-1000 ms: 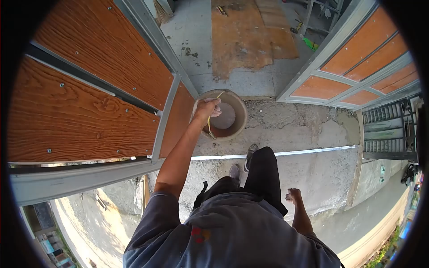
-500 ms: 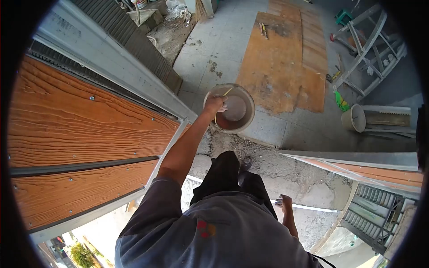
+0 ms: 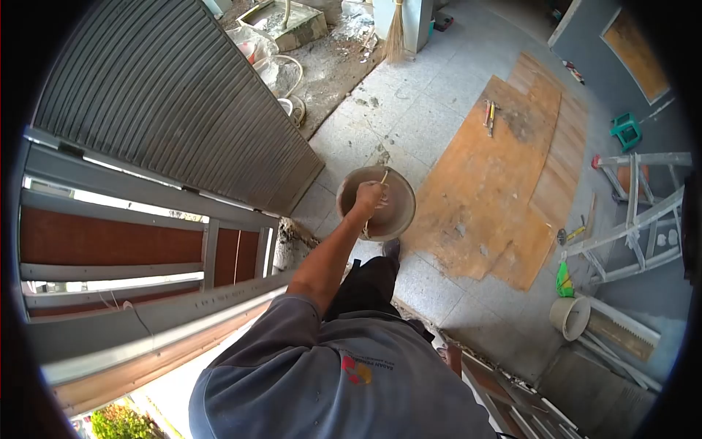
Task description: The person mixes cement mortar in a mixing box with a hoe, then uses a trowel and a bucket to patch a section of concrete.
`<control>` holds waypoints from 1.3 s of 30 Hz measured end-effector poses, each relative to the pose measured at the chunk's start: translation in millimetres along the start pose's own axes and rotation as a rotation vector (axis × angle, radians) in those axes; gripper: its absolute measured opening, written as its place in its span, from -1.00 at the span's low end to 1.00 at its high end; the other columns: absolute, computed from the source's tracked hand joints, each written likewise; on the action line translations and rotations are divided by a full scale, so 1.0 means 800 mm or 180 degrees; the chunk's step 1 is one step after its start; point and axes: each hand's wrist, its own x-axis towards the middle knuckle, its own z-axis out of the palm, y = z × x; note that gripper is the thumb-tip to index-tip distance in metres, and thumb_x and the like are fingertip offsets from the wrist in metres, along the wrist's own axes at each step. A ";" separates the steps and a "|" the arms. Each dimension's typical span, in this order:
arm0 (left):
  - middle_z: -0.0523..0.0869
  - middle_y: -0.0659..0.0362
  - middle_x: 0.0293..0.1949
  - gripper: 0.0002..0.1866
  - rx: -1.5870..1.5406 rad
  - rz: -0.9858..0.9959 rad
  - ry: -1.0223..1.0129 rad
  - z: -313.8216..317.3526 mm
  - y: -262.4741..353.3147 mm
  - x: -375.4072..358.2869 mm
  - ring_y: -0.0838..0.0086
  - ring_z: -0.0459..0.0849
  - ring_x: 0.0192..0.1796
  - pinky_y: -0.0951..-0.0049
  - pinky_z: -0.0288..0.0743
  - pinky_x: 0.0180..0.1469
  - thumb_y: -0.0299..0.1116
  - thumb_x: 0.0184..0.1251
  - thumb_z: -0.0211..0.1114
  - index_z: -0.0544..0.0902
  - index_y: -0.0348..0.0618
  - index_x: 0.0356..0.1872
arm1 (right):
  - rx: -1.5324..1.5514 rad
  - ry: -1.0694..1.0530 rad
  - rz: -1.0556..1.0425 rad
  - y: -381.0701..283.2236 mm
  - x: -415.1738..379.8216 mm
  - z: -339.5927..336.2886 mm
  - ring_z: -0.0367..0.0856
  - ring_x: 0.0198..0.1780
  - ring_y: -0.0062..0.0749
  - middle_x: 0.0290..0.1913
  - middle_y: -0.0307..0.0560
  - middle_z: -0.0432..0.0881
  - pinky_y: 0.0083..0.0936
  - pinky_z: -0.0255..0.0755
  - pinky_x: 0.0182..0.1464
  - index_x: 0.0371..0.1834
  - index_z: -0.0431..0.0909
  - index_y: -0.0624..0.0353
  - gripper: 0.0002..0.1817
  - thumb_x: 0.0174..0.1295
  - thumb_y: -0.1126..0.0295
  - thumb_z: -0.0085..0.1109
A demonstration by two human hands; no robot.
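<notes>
My left hand [image 3: 371, 196] is closed round the thin handle of a grey bucket [image 3: 398, 214]. The bucket hangs in front of my legs, and its inside looks dull and stained. My right hand [image 3: 451, 356] shows only in part beside my right hip, low in the view. Its fingers are too hidden to make out. One dark shoe [image 3: 392, 250] is on the tiles just below the bucket.
Worn plywood sheets [image 3: 482, 190] cover the tiles, with hammers [image 3: 489, 117] on them. At right stand a ladder [image 3: 640, 219], a green stool [image 3: 626, 132] and a second bucket [image 3: 570, 318]. A ribbed grey panel [image 3: 175, 110] and metal framing [image 3: 146, 274] border the left.
I have stepped forward past the threshold onto the tiles, and the view has turned left. The bucket is still in my left hand. My right hand has become mostly hidden beside my body.
</notes>
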 end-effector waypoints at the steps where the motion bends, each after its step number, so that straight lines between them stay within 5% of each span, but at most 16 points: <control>1: 0.71 0.07 -0.42 -0.75 -0.0010 -0.0003 0.0049 -0.001 0.014 0.023 0.30 0.76 -0.41 0.35 0.66 -0.33 -0.29 0.25 0.32 0.68 -0.27 -0.18 | 0.0378 0.0150 0.0191 -0.042 0.009 0.004 0.71 -0.16 0.17 -0.03 0.40 0.64 -0.03 0.66 -0.12 0.17 0.42 0.40 -0.47 0.33 0.15 0.10; 3: 0.71 0.06 -0.39 -0.73 -0.0051 -0.0025 0.0142 0.000 0.040 0.063 0.29 0.76 -0.40 0.35 0.65 -0.33 -0.28 0.26 0.32 0.69 -0.27 -0.15 | 0.0382 0.0520 0.0186 -0.157 -0.010 0.024 0.71 -0.08 0.16 0.06 0.43 0.61 -0.19 0.63 -0.18 0.24 0.39 0.41 -0.43 0.35 0.13 0.08; 4: 0.72 0.05 -0.37 -0.73 -0.0056 -0.0040 0.0187 0.001 0.060 0.076 0.29 0.76 -0.39 0.35 0.65 -0.33 -0.28 0.26 0.31 0.69 -0.27 -0.14 | 0.0283 0.0677 0.0246 -0.211 -0.012 0.030 0.70 -0.31 -0.05 -0.12 0.28 0.66 -0.41 0.49 -0.41 0.08 0.46 0.35 -0.57 0.37 0.18 0.09; 7: 0.72 0.03 -0.35 -0.74 -0.0470 0.0078 0.0077 -0.022 0.107 0.135 0.28 0.76 -0.39 0.34 0.66 -0.33 -0.30 0.28 0.28 0.69 -0.26 -0.12 | 0.0222 0.0386 -0.0019 -0.318 0.032 0.015 0.41 -0.62 -0.34 -0.45 0.02 0.53 -0.48 0.26 -0.61 -0.24 0.45 0.25 -0.76 0.37 0.27 0.11; 8: 0.73 0.04 -0.37 -0.74 -0.0879 0.0211 -0.0115 -0.046 0.089 0.184 0.29 0.76 -0.40 0.34 0.65 -0.33 -0.31 0.28 0.27 0.69 -0.26 -0.12 | 0.0763 0.0655 0.0099 -0.376 0.016 0.037 0.08 -0.70 -0.51 -0.60 -0.18 0.25 -0.50 0.05 -0.70 -0.46 0.29 0.15 -0.74 0.36 0.37 0.10; 12: 0.74 0.07 -0.43 -0.74 0.0033 -0.0024 0.0820 -0.033 0.200 0.227 0.33 0.76 -0.41 0.33 0.63 -0.34 -0.32 0.30 0.22 0.70 -0.25 -0.12 | 0.0746 0.0592 0.0202 -0.513 0.076 0.034 0.07 -0.70 -0.52 -0.60 -0.16 0.21 -0.50 0.04 -0.70 -0.47 0.27 0.19 -0.76 0.27 0.41 0.12; 13: 0.74 0.08 -0.44 -0.75 0.0169 -0.0008 0.0942 -0.037 0.215 0.251 0.34 0.76 -0.42 0.33 0.62 -0.37 -0.32 0.30 0.21 0.70 -0.25 -0.13 | 0.0415 0.0564 0.0186 -0.544 0.100 0.030 0.48 -0.58 -0.34 -0.56 -0.05 0.49 -0.51 0.21 -0.57 -0.37 0.48 0.27 -0.78 0.26 0.32 0.16; 17: 0.76 0.12 -0.44 -0.75 0.0606 -0.0050 0.1399 -0.061 0.272 0.317 0.38 0.75 -0.45 0.36 0.56 -0.47 -0.33 0.32 0.17 0.71 -0.24 -0.15 | 0.0272 0.0188 0.0031 -0.680 0.241 0.021 0.57 -0.48 -0.20 -0.46 0.09 0.60 -0.43 0.39 -0.54 -0.29 0.51 0.33 -0.76 0.24 0.32 0.16; 19: 0.75 0.12 -0.45 -0.76 0.0666 -0.0210 0.1524 -0.068 0.305 0.338 0.39 0.74 -0.46 0.36 0.55 -0.49 -0.34 0.31 0.17 0.71 -0.25 -0.16 | -0.0163 0.0487 -0.0018 -0.796 0.249 0.049 0.65 -0.51 -0.04 -0.38 0.22 0.62 -0.13 0.68 -0.36 -0.10 0.49 0.43 -0.61 0.22 0.26 0.17; 24: 0.72 0.14 -0.51 -0.79 0.0405 0.0111 0.1802 -0.086 0.408 0.374 0.48 0.67 -0.54 0.48 0.51 -0.61 -0.38 0.42 0.14 0.70 -0.27 -0.17 | -0.1104 0.0083 -0.0741 -1.090 0.273 0.153 0.59 -0.54 -0.26 -0.43 0.07 0.59 -0.31 0.60 -0.48 -0.20 0.49 0.31 -0.79 0.24 0.36 0.09; 30: 0.70 0.12 -0.51 -0.79 -0.0120 0.0278 0.2184 -0.126 0.506 0.444 0.44 0.64 -0.58 0.41 0.56 -0.60 -0.38 0.45 0.16 0.68 -0.31 -0.16 | -0.1808 -0.0751 -0.1493 -1.368 0.300 0.363 0.63 -0.45 -0.43 -0.35 -0.05 0.66 -0.48 0.59 -0.42 -0.06 0.59 0.26 -0.69 0.30 0.25 0.14; 34: 0.69 0.12 -0.52 -0.79 -0.0391 0.0142 0.2310 -0.156 0.568 0.507 0.43 0.68 -0.56 0.37 0.67 -0.54 -0.40 0.46 0.15 0.68 -0.33 -0.19 | -0.2123 -0.1156 -0.1668 -1.472 0.294 0.517 0.51 -0.55 -0.51 -0.45 -0.12 0.58 -0.52 0.48 -0.53 -0.12 0.61 0.30 -0.73 0.31 0.29 0.16; 39: 0.69 0.04 -0.48 -0.79 -0.0844 0.0065 0.2206 -0.203 0.616 0.613 0.33 0.72 -0.52 0.23 0.75 -0.49 -0.41 0.46 0.17 0.63 -0.38 -0.10 | -0.2974 -0.1507 -0.1485 -1.537 0.305 0.646 0.67 -0.37 -0.37 -0.27 -0.01 0.68 -0.43 0.63 -0.31 0.00 0.62 0.29 -0.62 0.33 0.18 0.17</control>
